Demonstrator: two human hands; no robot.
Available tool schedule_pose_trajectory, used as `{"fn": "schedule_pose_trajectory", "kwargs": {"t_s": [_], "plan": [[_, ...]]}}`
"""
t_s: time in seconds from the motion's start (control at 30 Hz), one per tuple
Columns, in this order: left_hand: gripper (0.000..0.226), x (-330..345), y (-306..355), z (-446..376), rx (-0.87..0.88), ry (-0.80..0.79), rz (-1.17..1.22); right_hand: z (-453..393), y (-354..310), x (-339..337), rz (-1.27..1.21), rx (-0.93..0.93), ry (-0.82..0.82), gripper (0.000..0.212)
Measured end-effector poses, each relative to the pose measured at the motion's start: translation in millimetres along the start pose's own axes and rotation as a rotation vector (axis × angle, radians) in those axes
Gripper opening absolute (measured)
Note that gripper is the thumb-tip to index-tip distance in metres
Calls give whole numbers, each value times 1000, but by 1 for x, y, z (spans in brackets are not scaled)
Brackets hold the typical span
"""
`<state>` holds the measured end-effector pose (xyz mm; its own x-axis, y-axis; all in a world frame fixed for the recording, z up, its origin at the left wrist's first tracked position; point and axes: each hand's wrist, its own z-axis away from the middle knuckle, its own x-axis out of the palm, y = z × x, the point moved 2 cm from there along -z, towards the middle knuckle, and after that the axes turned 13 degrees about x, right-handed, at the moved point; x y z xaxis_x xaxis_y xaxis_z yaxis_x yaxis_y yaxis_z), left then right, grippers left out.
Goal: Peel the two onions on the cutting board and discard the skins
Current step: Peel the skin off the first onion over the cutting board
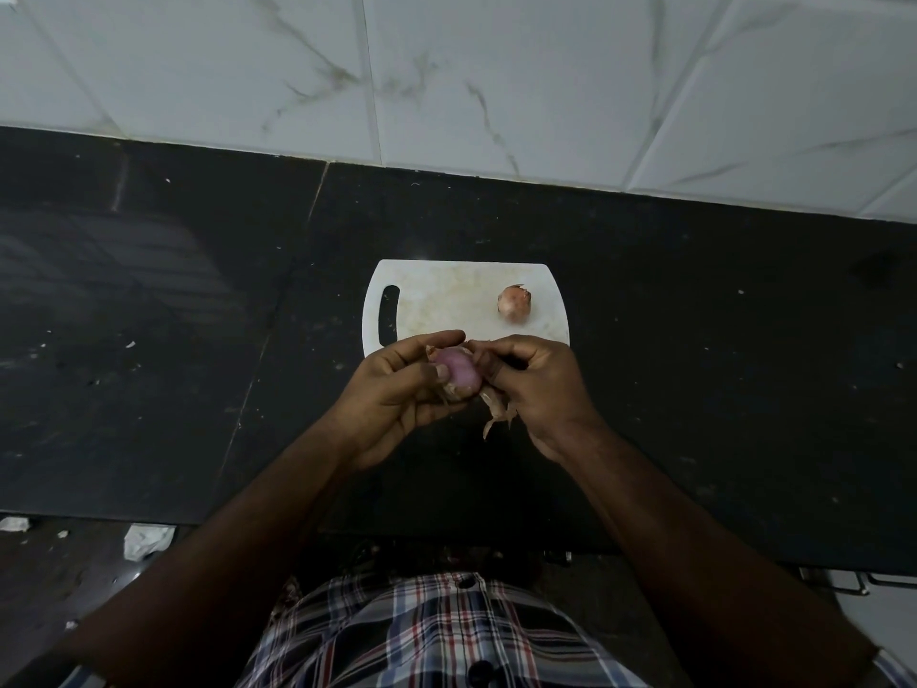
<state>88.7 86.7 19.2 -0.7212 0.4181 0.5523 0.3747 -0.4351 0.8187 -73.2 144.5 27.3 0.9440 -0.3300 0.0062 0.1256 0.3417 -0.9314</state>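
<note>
the left hand (pixel 397 389) cupped 1 half-peeled onion (pixel 456 372) steady just off the cutting board (pixel 446 295) at its 6 o'clock edge, so the right hand (pixel 533 384) could pinch loose skin (pixel 496 412), while the unpeeled onion (pixel 515 302) waited at 2 o'clock.

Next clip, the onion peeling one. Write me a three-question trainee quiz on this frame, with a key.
1. True or false: both onions lie on the cutting board.
2. Which hand cradles the part-peeled onion? A) left hand B) right hand
3. Fill in: loose skin hangs below the ____ hand.

Key:
1. False; only the unpeeled onion lies there.
2. A
3. right
</note>
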Motion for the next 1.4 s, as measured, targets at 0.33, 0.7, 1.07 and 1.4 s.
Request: {"fn": "schedule_pose_trajectory", "kwargs": {"t_s": [0.33, 0.7, 1.07, 1.4], "plan": [[51, -3, -2, 0, -54, 12, 77, 4, -1, 3, 12, -71, 41, 38], [56, -8, -5, 1, -45, 20, 30, -3, 10, -12, 363, -4, 132, 26], [57, -8, -3, 2, -22, -42, -139, -5, 4, -3, 219, 20, 41, 13], [58, -4, -2, -2, 37, -60, -230, -4, 4, -2, 229, 11, -20, 35]]}}
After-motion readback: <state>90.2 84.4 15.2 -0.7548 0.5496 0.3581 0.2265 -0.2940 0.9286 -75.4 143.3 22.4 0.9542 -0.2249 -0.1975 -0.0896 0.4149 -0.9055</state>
